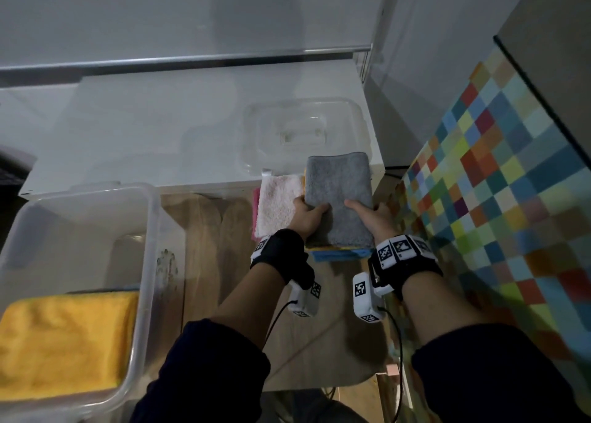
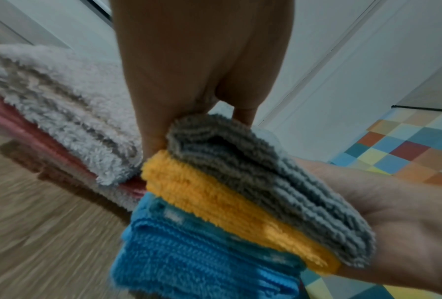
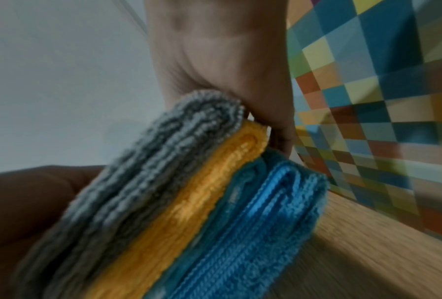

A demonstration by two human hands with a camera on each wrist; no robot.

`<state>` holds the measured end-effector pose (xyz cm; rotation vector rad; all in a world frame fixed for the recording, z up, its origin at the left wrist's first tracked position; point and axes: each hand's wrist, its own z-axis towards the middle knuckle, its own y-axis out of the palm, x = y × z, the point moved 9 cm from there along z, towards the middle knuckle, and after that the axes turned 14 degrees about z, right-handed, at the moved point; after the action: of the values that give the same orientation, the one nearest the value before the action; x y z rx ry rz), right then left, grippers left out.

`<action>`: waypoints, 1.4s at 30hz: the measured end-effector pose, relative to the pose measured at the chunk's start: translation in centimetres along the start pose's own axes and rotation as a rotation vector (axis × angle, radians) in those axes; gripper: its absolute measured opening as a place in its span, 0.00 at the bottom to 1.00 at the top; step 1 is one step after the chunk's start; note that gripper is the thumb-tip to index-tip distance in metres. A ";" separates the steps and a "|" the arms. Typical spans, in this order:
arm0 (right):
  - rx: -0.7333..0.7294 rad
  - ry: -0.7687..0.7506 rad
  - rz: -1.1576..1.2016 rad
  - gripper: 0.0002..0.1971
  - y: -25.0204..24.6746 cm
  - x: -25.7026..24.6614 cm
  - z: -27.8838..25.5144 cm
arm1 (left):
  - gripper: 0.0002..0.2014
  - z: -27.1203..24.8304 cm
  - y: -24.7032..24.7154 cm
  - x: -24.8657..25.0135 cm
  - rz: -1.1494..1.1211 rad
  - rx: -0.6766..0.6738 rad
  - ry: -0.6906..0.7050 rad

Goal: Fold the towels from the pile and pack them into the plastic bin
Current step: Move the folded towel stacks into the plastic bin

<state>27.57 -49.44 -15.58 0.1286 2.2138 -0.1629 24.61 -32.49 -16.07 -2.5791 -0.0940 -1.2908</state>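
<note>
Head view: we note the left hand (image 1: 307, 215) and right hand (image 1: 371, 215) gripping a folded towel stack (image 1: 339, 199), grey on top, above the wooden floor (image 1: 208, 246); plastic bin (image 1: 145, 231) lower left.
Wrist views: we confirm grey, yellow and blue layers clamped between thumbs and fingers.

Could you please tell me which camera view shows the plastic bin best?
The head view: the plastic bin sits at lower left with a folded yellow towel inside. Neither wrist view shows the bin; both show only the gripped towel stack and hands.
</note>
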 end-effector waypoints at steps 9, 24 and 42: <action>-0.002 -0.109 -0.104 0.28 0.6 -1.8 -0.9 | 0.28 0.0 -0.1 -0.1 -0.005 -0.011 0.022; -0.572 -0.454 -0.426 0.31 10.6 -13.0 -13.4 | 0.58 -10.2 -18.5 14.1 0.344 0.127 0.606; -1.055 0.316 -0.545 0.51 33.2 -1.5 -26.4 | 0.42 -15.0 -45.6 -3.0 0.085 0.050 0.042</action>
<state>12.78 -12.48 -0.96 -1.0836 2.3027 0.7741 3.29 7.83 -0.86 -2.4844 -0.0091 -1.2944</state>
